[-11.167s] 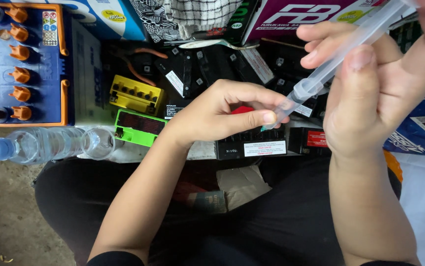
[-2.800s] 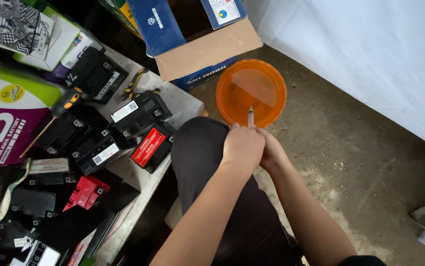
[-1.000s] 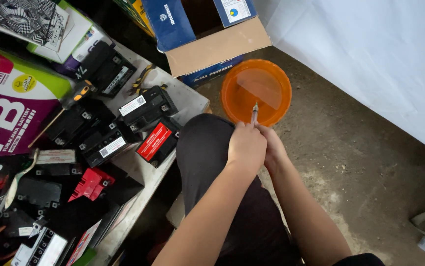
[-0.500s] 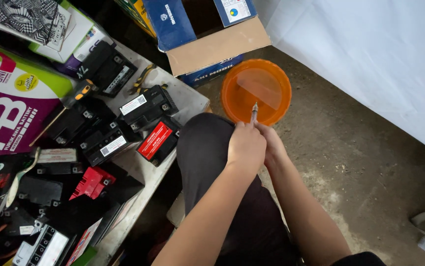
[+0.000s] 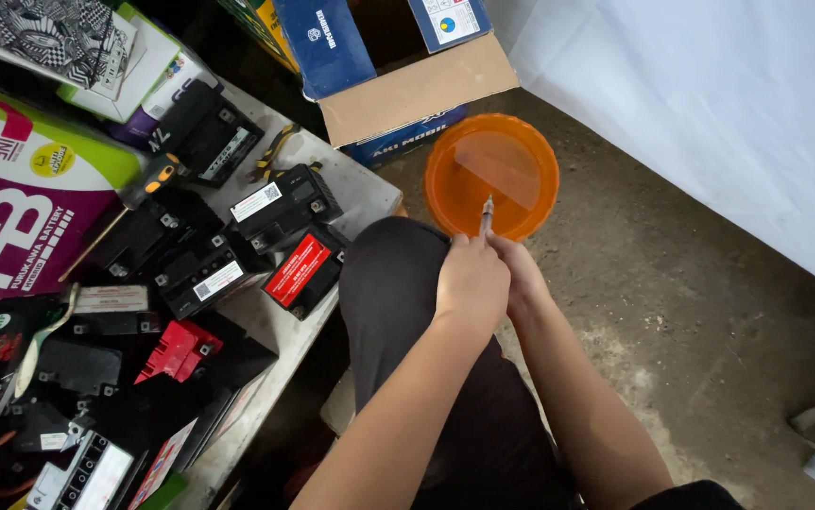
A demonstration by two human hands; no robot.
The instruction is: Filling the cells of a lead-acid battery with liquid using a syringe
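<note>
At frame centre, left hand (image 5: 471,283) and right hand (image 5: 521,276) stay closed together around a thin clear plastic syringe (image 5: 487,215), tip still over the round orange plastic basin (image 5: 530,151) on the concrete floor. Almost unchanged from half a second ago. Black batteries (image 5: 284,203) sit left.

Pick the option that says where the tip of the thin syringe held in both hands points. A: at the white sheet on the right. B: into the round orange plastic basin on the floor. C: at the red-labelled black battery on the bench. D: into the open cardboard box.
B: the thin syringe, held by the left hand and right hand together, has its tip over the round orange plastic basin on the concrete floor.
</note>
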